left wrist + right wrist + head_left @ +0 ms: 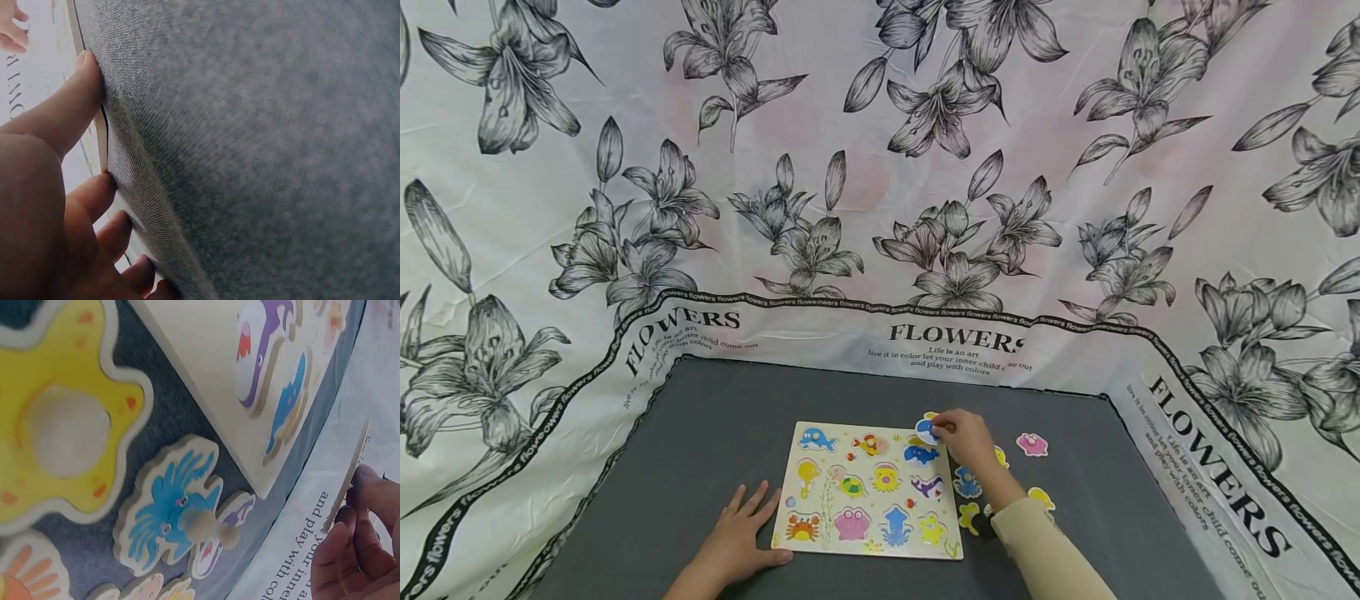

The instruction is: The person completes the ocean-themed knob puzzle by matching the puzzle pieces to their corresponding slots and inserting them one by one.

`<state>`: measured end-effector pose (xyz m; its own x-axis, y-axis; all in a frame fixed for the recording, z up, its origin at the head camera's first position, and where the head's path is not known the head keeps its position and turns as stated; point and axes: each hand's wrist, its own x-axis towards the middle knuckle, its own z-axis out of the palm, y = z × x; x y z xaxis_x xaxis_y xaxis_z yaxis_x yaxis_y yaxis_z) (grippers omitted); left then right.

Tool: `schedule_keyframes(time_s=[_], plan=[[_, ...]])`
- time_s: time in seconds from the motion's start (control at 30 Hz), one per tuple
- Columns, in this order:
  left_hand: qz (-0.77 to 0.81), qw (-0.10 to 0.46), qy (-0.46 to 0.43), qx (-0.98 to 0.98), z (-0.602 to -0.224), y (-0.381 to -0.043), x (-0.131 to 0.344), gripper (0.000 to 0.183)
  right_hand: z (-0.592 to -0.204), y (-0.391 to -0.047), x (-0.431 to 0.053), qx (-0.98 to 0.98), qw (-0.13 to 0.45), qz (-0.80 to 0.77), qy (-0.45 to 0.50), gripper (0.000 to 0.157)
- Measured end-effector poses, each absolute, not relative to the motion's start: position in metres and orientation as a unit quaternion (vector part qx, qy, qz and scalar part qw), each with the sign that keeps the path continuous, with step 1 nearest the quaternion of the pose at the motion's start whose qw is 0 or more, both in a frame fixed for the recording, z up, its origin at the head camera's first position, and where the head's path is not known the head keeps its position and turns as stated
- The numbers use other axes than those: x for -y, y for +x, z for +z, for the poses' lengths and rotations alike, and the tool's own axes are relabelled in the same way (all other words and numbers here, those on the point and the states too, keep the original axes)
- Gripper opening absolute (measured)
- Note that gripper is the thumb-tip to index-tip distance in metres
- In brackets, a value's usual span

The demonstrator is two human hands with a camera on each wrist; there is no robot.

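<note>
right hand (967,440) holds a blue-and-yellow piece (926,431) at the far right corner of the board (880,500), just beyond the blue whale picture (921,455).
thumb and fingers pinch the piece, which shows edge-on and slanted in the right wrist view, apart from the board; the whale picture lies just on its near side, toward the person. how the piece's long axis sits against the whale's cannot be told. the left hand (737,537), fingers spread, touches the board's near left corner, diagonally opposite, so the right is much nearer.
</note>
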<state>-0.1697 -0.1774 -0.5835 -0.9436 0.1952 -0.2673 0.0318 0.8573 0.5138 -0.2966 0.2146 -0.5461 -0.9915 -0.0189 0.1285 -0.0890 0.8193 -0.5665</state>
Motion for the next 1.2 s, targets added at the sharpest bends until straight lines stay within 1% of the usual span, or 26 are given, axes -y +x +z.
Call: schedule_keyframes(time_s=[0.6, 0.9, 1.2], plan=[[0.257, 0.158, 0.061, -0.951, -0.586, -0.168, 0.18, 0.104, -0.566, -0.284, -0.193, 0.958, 0.01, 0.282, 0.042, 0.01], [0.26, 0.162, 0.061, -0.95, -0.586, -0.17, 0.179, 0.104, -0.573, -0.286, -0.194, 0.96, -0.002, 0.278, 0.042, 0.01], [0.261, 0.163, 0.058, -0.95, -0.582, -0.17, 0.178, 0.103, -0.575, -0.29, -0.194, 0.959, -0.026, 0.279, 0.034, 0.009]])
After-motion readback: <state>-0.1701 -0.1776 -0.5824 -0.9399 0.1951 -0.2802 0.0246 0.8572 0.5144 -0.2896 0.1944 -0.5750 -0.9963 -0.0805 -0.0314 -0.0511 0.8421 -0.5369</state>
